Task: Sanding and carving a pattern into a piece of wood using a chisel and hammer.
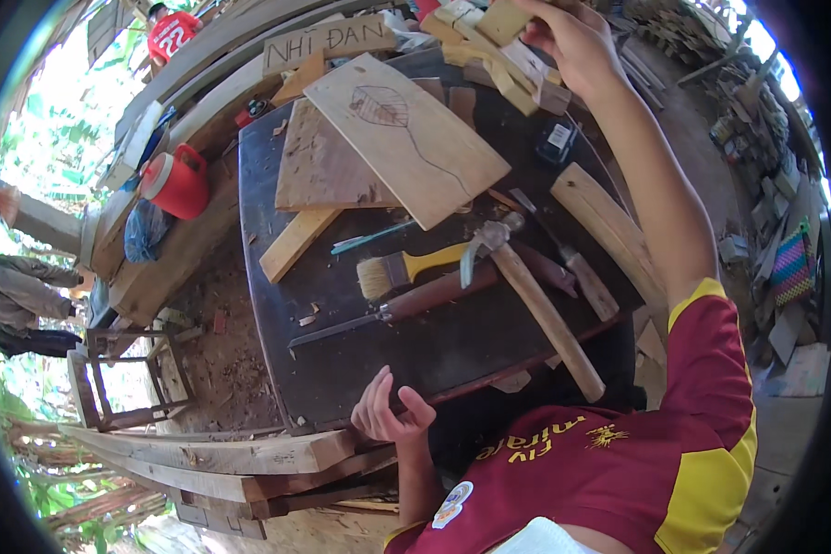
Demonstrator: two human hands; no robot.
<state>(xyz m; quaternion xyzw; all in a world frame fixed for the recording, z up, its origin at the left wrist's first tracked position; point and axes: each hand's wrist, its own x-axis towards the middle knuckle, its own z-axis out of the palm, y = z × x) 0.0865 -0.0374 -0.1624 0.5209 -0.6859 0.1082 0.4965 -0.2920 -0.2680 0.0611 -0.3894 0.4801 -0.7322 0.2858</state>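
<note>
Right hand point(577, 42) grips a small wood block point(503, 20) at far bench – left hand point(390, 414), fingers loose & holding nothing, rests at near edge by hammer point(526, 286).

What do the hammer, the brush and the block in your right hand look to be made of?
Hammer: pale bare wood handle with visible grain, grey dull metal claw head. Brush: glossy yellow handle, probably plastic, and tan bristles. Block in the right hand: light raw wood, unfinished, matching the offcuts around it.

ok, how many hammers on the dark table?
1: a claw hammer with a wooden handle, lying mid-table right of the yellow-handled brush. Others may hide under the boards.
</note>
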